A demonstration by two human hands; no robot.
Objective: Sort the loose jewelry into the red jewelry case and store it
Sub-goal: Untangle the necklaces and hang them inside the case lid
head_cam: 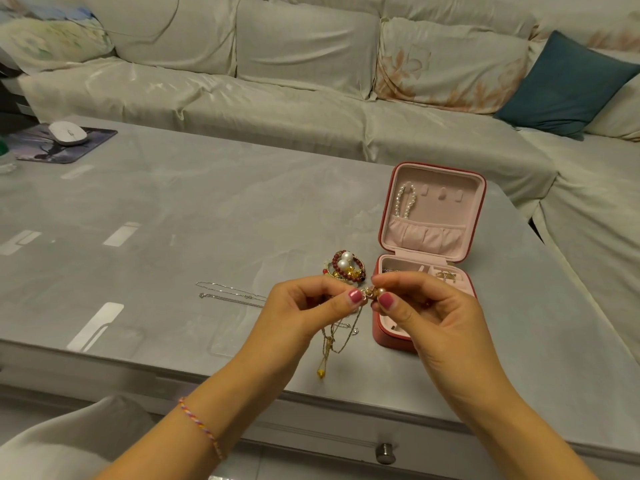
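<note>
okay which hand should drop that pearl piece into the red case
Right, probably. The right hand already pinches the pearl piece and hangs directly above the open red case; the left hand sits farther left.

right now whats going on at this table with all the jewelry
A person is sorting jewelry. Both hands, left hand and right hand, pinch a small pearl piece above the table. The red jewelry case lies open beside them, a pearl bracelet already hung in its lid. A heap of beaded bracelets and thin chains still wait on the table.
</note>
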